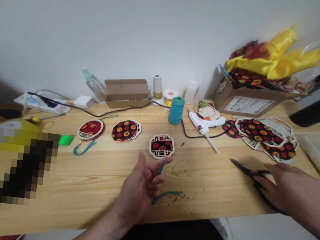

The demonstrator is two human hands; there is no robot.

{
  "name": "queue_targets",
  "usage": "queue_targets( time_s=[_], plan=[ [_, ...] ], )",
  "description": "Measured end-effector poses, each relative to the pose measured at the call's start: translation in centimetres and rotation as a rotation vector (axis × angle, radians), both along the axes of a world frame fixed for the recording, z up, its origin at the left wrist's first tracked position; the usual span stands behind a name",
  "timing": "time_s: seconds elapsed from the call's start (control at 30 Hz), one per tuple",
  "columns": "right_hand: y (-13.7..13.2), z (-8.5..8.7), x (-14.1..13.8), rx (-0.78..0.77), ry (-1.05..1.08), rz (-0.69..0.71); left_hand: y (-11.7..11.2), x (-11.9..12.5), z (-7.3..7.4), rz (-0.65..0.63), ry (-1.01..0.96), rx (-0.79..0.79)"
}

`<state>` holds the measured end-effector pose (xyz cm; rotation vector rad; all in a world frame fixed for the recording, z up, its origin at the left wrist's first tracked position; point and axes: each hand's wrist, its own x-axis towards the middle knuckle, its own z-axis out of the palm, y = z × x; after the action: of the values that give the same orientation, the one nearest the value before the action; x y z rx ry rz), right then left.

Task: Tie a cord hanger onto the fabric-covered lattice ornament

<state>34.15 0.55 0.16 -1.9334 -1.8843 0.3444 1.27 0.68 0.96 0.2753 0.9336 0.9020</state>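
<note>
A piece of blue cord (166, 193) passes through my left hand (140, 187), whose curled fingers close on it with the index finger stretched out. One cord end shows at the fingertips and the other hangs below, over the table. Just beyond that hand lies an eight-lobed wooden lattice frame (162, 146) with dark patterned fabric in it. At the right, my right hand (282, 188) grips black scissors (246, 170) by the handles, low at the table's edge; the blades point left. Part of the handles is hidden by the fingers.
A white glue gun (206, 123) and a blue thread cone (176, 110) stand farther back. Fabric pieces (125, 130), a round framed piece (90, 129) with a blue loop and stacked lattice frames (262, 133) lie around. Behind is a full cardboard box (246, 99). A black cable (114, 113) crosses the table.
</note>
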Motion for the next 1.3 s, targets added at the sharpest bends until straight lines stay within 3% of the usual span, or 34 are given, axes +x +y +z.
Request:
queue_targets(
  time_s=[0.03,0.07,0.13,0.2,0.33,0.47,0.63,1.03,1.3],
  plan=[
    [0.1,0.5,-1.9,0.003,-0.054,0.017,-0.1,0.1,0.0,-0.011,-0.009,0.011],
    [0.1,0.9,-4.2,-0.003,0.032,0.063,-0.2,0.2,0.0,-0.018,-0.012,0.024],
    [0.2,1.4,-9.0,-0.110,0.415,0.170,-0.4,0.4,0.1,-0.029,-0.015,0.054],
    [0.4,1.3,-13.2,-0.336,0.732,0.241,-0.6,0.6,0.0,-0.043,-0.014,0.090],
    [0.8,0.3,-17.1,-0.608,1.127,0.292,-1.0,0.8,-0.1,-0.077,0.003,0.145],
    [1.1,0.1,-17.4,-0.739,1.281,0.293,-1.3,0.7,-0.4,-0.102,0.038,0.172],
    [1.1,0.4,-17.7,-0.682,1.399,0.283,-1.5,0.7,-0.9,-0.134,-0.007,0.175],
    [1.5,0.8,-16.9,-0.453,1.156,0.262,-1.1,1.1,-0.6,-0.244,0.096,0.260],
    [1.3,0.7,-17.1,-0.350,1.064,0.253,-1.2,1.0,-0.8,-0.279,0.271,0.275]
  ],
)
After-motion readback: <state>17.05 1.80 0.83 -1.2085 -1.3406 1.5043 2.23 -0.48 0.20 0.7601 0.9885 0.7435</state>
